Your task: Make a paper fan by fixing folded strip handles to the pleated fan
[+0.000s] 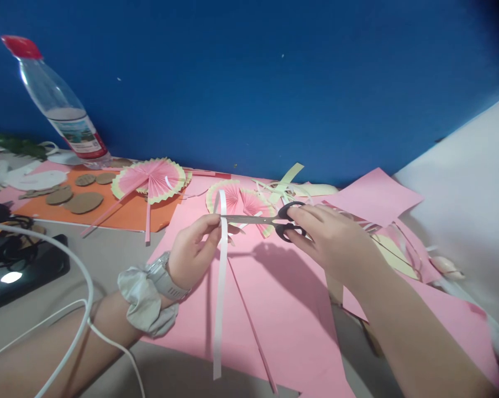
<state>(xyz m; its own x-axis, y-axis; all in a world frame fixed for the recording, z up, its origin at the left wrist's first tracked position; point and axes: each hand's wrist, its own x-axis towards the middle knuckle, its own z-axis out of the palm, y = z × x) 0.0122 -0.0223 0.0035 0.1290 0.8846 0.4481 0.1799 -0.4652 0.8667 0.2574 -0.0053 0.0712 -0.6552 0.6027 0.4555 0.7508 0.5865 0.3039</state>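
Observation:
My left hand (197,249) pinches a long white strip of tape (220,309) between thumb and fingers; its lower end hangs down over pink paper (290,315). With my right hand (332,237) I grip black-handled scissors (257,219) by their loops. The blades reach across the strip right at my left fingertips. Behind the blades lies a pink fan with a pale yellow-green edge (228,194), partly hidden. A thin pink stick (253,326) runs from it toward me. Another pleated paper fan with two pink sticks (166,177) lies to the left.
A red-capped bottle (81,130) stands at the back left beside cardboard discs (83,202) on orange paper (127,213). A black phone (25,282) and white cable (85,271) are at left. Paper scraps (377,193) pile at right. A blue wall (249,83) closes the back.

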